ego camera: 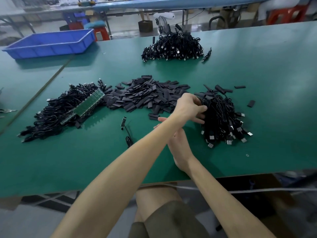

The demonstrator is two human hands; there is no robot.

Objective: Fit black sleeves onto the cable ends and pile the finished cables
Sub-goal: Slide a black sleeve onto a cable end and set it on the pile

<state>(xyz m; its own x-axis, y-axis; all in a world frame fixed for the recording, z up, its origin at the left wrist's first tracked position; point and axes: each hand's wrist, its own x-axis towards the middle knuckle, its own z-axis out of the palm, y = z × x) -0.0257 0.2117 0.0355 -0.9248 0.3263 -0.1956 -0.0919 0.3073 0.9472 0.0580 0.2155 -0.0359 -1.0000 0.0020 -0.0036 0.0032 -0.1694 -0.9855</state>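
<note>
— Where are the hands?
— Arms crossed: left grip (190,107) curls round cables (221,117) in the right-hand pile; right grip (178,143) lies open beneath
— Free room?
— Open surface (85,160) toward the near edge; sleeves (145,97) heaped beyond

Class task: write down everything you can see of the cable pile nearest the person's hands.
The cable pile is a dense, tangled heap of thin black cables lying on the green table. Silvery metal plugs stick out along its near and right edges; black sleeved ends poke out at the far side. The left hand grips its left edge, curling into the cables. The right hand is clear of it.
</note>
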